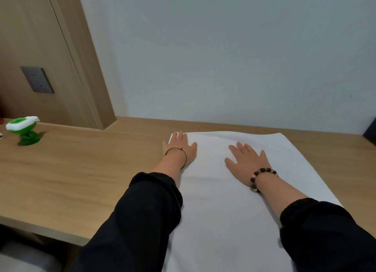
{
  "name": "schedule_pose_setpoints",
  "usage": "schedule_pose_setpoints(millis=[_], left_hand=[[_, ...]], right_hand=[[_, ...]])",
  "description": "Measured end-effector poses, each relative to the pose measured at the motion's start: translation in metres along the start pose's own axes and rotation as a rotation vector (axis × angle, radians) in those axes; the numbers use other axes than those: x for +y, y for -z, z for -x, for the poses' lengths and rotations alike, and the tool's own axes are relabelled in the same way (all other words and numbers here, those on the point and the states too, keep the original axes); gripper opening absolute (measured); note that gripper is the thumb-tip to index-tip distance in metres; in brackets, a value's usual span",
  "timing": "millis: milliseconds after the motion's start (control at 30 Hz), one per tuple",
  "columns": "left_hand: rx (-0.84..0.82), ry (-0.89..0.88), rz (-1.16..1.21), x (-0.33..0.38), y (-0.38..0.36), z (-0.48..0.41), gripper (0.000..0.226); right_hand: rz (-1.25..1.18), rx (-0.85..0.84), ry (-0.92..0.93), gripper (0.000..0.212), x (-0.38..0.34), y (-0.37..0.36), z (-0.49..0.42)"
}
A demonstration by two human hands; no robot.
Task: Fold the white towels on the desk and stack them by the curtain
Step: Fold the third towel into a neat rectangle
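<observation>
In the head view, a white towel (234,190) lay flat on a wooden desk (81,170), its cloth smooth with only faint creases. It formed a long rectangle, its long axis running from the near edge of the desk away toward the pale wall (223,58), its far short edge stopping just short of that wall. The near end ran out of the bottom of the picture. The left hand (180,145) rested palm down on the far left corner of the towel, fingers straight and lying close together, a thin metal bangle (179,153) at the wrist. The right hand (248,162) pressed flat on the middle of the towel, fingers straight and spread apart, a bead bracelet (261,178) round the wrist. Both arms wore black knitted sleeves (146,210). At the left of the desk, well apart from the towel, stood a small green and white plastic gadget (23,131) on a round base. Behind it a wood-grain panel (40,37) carried a dark grey wall socket (37,79).
</observation>
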State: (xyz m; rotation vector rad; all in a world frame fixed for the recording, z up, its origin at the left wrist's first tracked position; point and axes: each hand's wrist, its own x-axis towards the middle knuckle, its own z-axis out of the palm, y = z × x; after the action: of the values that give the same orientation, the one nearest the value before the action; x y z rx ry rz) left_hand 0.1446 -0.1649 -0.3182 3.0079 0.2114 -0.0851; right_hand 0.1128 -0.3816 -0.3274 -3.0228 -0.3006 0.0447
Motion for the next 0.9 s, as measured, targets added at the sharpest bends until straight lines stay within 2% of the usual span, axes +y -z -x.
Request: schedule_pose_setpoints(millis=[167, 333, 433, 500, 633, 733, 900], left_hand=[[0.006, -0.031, -0.108, 0.009, 0.004, 0.008, 0.056], [-0.006, -0.2, -0.059, 0.026, -0.01, 0.019, 0.055], [0.054, -0.204, -0.048, 0.025, -0.014, 0.02, 0.055], [0.092, -0.213, -0.035, 0.023, -0.016, 0.023, 0.055], [0.127, -0.124, -0.004, 0.021, -0.015, 0.028, 0.057], [0.132, -0.04, 0.009, 0.02, -0.013, 0.025, 0.059], [0.107, -0.054, 0.014, 0.019, -0.013, 0.016, 0.06]], right_hand=[[0.018, -0.037, -0.008, 0.061, -0.005, 0.004, 0.001], [0.043, 0.02, 0.068, 0.048, -0.006, 0.016, -0.015], [0.033, -0.063, 0.115, 0.053, 0.002, 0.013, -0.028], [0.02, -0.075, 0.042, 0.054, 0.021, 0.013, -0.035], [0.03, -0.033, -0.246, 0.057, 0.068, 0.02, -0.04], [0.033, -0.022, -0.318, 0.058, 0.074, 0.019, -0.041], [0.037, -0.006, -0.428, 0.058, 0.072, 0.023, -0.041]])
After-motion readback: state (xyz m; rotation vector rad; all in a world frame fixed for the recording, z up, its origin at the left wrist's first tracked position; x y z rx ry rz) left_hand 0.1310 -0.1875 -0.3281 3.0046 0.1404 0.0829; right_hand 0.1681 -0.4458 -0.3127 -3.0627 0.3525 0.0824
